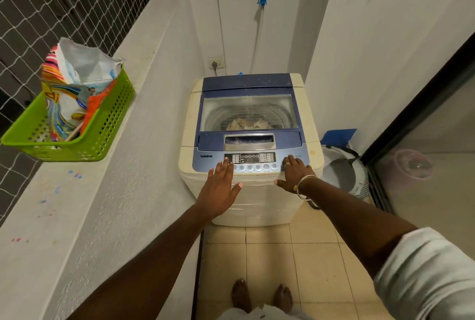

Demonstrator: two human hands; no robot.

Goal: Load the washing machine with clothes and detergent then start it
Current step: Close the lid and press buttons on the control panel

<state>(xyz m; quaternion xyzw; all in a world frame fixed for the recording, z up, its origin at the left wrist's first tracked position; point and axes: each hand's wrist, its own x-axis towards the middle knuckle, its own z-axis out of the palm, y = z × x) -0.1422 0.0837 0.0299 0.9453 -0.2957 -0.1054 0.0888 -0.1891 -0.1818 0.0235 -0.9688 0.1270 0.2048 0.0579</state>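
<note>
The washing machine (257, 206) stands on the tiled floor with its lid closed. Clothes (248, 123) show through the lid window. The left grip (218, 186) lies flat and released on the control panel (254, 159). The right grip (293, 172), also released, touches the panel's right end. The panel looks rigid, so its small buttons likely need a light fingertip press, not a grasp.

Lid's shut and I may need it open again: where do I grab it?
Hook fingers into the recessed silver handle at the front edge of the lid, coming from the front just above the control panel. It is the only pocket; the rest looks flat.
</note>
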